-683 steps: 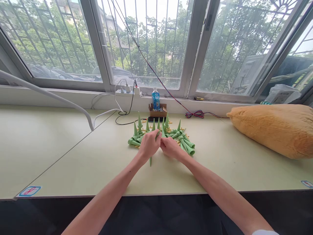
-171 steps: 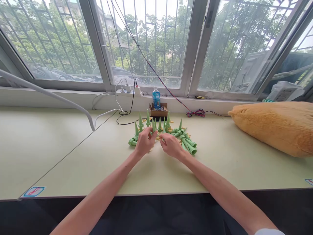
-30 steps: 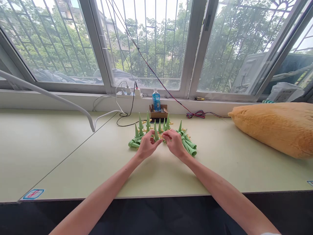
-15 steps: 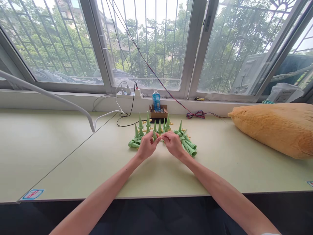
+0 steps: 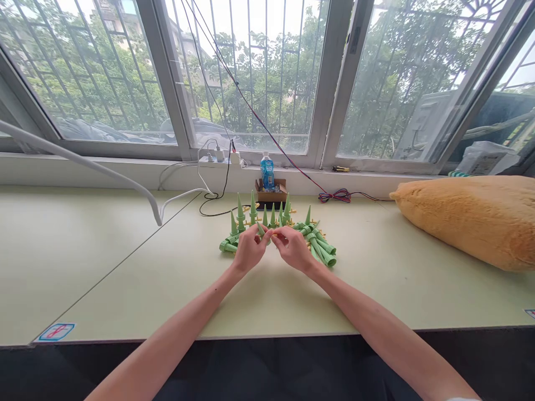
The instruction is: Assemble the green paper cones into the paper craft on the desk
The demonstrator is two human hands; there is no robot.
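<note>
My left hand is closed round a green plastic spike, its pointed tip showing above the fingers. Thumb and fingers of my right hand pinch a small yellow valve piece against the spike's side, close to my left thumb; most of this piece is hidden by the fingertips. Behind my hands stand several upright green spikes with yellow side pieces. More green spikes lie in a heap beside my right hand, and a smaller group lies left of my left hand.
At the back, a blue-labelled bottle stands in a small cardboard box. A bundled cable lies right of it, near a large orange plush cushion. A white bar crosses the left side, and a power strip sits on the sill.
My hands have come closer together, the right one shifting slightly left. The spike in my left hand leans a little more to the left, and the yellow piece now shows between my fingertips.
</note>
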